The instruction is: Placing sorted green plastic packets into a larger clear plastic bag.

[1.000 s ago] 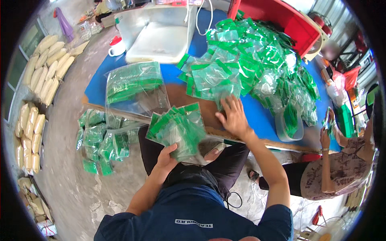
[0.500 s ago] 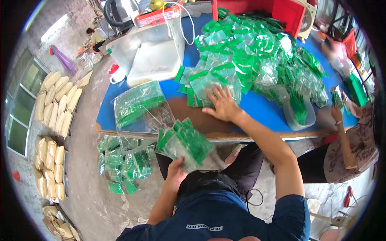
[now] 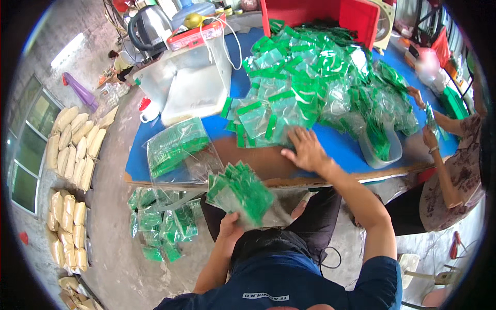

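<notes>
My left hand [image 3: 231, 226] is closed around a fanned stack of small clear plastic bags with green bands [image 3: 240, 195], held over my lap in front of the table edge. My right hand [image 3: 310, 151] lies palm down near the table's front edge, fingers stretched out and thumb apart. Its fingertips reach the nearest bags of a large loose pile of clear and green bags [image 3: 294, 93]. To the left, a big clear bag filled with rows of similar green-banded bags [image 3: 178, 147] rests on the table corner.
A translucent bin [image 3: 194, 82] stands on the blue table [image 3: 356, 157], with a red crate [image 3: 356, 20] behind the pile. At right sits a clear tub of green bags [image 3: 382, 147]; beside it a co-worker's hands [image 3: 429, 137] hold a bag. More packed bags [image 3: 160, 222] lie on the floor.
My right hand has slid right and slightly nearer, and the front bags of the pile have shifted. My left hand still holds its stack. The co-worker's one hand now reaches toward the pile.
</notes>
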Action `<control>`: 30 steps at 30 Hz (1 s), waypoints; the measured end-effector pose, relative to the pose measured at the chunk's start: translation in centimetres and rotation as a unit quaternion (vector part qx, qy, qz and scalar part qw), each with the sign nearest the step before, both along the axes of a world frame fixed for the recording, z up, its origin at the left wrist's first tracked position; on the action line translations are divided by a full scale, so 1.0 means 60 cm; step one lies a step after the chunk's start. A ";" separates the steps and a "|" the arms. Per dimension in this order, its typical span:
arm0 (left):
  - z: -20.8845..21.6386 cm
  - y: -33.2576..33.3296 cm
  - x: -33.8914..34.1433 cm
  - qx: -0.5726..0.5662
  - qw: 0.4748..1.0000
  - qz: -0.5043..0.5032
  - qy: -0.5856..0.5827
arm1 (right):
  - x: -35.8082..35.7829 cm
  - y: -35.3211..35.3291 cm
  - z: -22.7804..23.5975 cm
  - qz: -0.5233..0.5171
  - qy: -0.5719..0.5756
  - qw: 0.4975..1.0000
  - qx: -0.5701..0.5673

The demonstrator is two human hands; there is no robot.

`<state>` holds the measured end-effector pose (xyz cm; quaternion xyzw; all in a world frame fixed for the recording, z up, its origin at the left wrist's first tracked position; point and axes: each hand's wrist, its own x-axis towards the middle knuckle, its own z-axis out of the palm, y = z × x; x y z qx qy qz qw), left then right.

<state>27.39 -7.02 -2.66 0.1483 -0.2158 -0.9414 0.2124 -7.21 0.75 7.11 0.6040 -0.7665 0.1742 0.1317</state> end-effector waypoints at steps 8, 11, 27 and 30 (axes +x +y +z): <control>-0.015 0.004 -0.011 -0.026 1.000 0.004 -0.016 | 0.123 -0.003 0.028 0.179 -0.050 0.982 0.037; 0.000 0.008 -0.014 -0.029 0.999 0.007 -0.046 | 0.065 -0.011 0.018 -0.052 -0.007 0.997 -0.055; 0.010 0.013 -0.007 0.028 0.999 0.028 -0.038 | -0.009 -0.001 0.024 -0.130 -0.020 0.985 -0.115; 0.004 0.017 -0.002 0.020 0.999 0.025 -0.028 | -0.025 0.009 0.008 -0.122 0.016 0.992 0.023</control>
